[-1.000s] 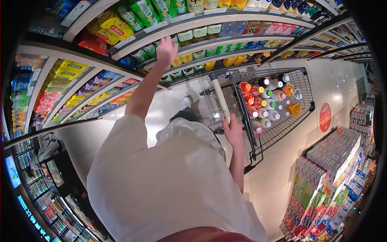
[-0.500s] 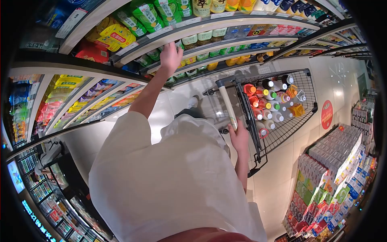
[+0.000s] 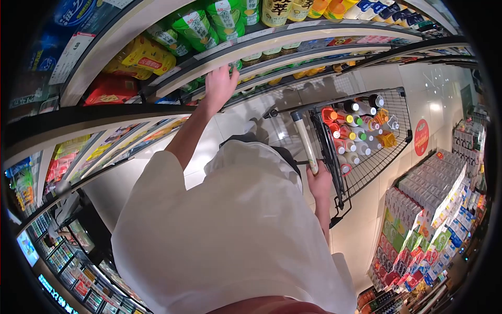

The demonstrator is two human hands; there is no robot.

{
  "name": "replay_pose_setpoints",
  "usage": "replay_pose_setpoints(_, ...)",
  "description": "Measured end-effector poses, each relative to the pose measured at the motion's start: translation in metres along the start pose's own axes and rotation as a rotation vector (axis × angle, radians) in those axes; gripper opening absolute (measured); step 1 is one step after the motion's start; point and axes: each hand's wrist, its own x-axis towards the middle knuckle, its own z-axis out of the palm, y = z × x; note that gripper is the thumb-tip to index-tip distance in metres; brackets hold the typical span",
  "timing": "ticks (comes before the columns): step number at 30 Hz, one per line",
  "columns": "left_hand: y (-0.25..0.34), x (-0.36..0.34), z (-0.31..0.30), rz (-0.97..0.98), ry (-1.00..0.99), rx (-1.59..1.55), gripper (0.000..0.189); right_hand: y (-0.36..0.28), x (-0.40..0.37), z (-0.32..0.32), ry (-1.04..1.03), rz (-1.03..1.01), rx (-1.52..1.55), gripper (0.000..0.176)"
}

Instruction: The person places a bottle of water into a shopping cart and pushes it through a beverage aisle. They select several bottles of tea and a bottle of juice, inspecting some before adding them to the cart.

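Note:
My left hand (image 3: 220, 86) reaches down to a lower shelf of bottled drinks, thumb and fingers apart. Its fingertips are right at a green bottle (image 3: 237, 65) in the row, partly hidden by the hand and the shelf edge above. With my right hand (image 3: 319, 179) I grip the pale handle (image 3: 305, 141) of a shopping cart at its near end. The black wire cart (image 3: 376, 172) holds several upright drink bottles (image 3: 361, 136) with red, yellow, green, white and black caps.
Large green bottles (image 3: 193, 29) line the shelf above, beside yellow packs (image 3: 149, 58) and a red pack (image 3: 112, 91). More shelves continue at the left. Stacked drink cartons (image 3: 423, 199) stand right of the cart, near a red round floor sticker (image 3: 421, 137).
The view has shifted closer to the shelves. My left hand stays at the shelf edge, near the green bottle. My right hand keeps hold of the cart handle.

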Motion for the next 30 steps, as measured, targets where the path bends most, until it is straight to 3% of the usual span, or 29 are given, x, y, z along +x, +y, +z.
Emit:
replay_pose_setpoints(11, -0.002, 0.003, -0.002, -0.052, -0.024, -0.096, 0.032, -0.016, 0.000, 0.006, 0.068, 0.045, -0.007, 0.040)
replay_pose_setpoints(14, 0.006, 0.005, -0.009, 0.070, 0.043, -0.057, 0.033, -0.020, -0.001, 0.003, 0.060, 0.090, -0.023, 0.043)
replay_pose_setpoints(18, 0.022, 0.001, -0.003, -0.010, -0.086, -0.092, 0.052, -0.010, -0.001, 0.010, 0.074, 0.082, -0.043, 0.051)
replay_pose_setpoints(21, 0.046, 0.004, 0.002, -0.028, -0.039, -0.144, 0.035, -0.005, -0.002, 0.008, 0.076, 0.085, -0.031, 0.058)
replay_pose_setpoints(24, 0.028, 0.019, 0.015, 0.081, 0.078, -0.001, 0.038, -0.011, 0.000, 0.006, 0.051, 0.112, -0.018, 0.063)
replay_pose_setpoints(30, 0.034, 0.030, 0.023, 0.001, -0.097, -0.097, 0.036, -0.005, 0.005, 0.000, -0.003, 0.118, -0.014, 0.069)
